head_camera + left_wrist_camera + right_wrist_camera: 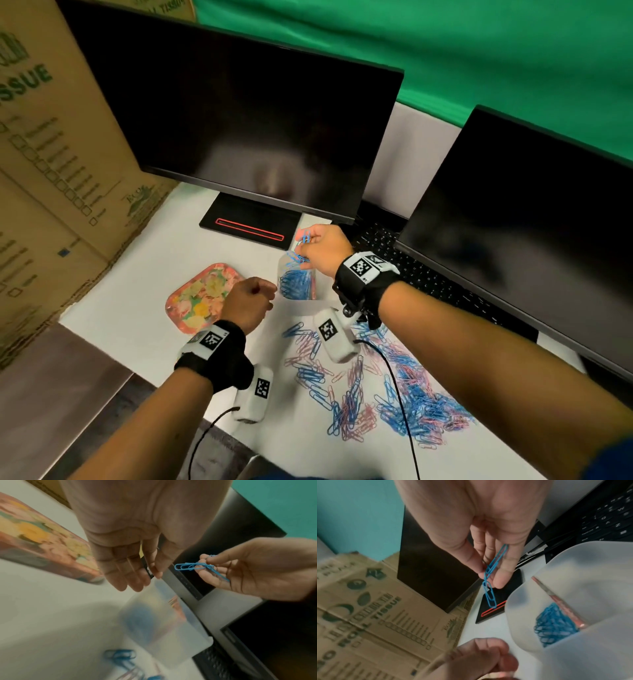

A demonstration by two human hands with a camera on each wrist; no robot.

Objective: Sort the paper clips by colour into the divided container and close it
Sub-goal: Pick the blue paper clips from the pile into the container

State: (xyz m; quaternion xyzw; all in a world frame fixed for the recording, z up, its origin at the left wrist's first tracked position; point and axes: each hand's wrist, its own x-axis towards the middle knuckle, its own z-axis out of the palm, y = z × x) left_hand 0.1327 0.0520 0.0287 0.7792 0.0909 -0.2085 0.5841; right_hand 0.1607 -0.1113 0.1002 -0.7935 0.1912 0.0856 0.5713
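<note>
Now my right hand (323,247) pinching linked blue paper clips (491,580), dangling just above divided container (297,281) near desk's far edge. My left hand (247,301) hovering just left of container, fingers loosely curled, holding nothing. Loose clips (394,394) lying nearer me.

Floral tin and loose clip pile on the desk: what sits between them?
In the head view the left hand and its wrist camera lie between the floral tin and the loose clip pile.
</note>
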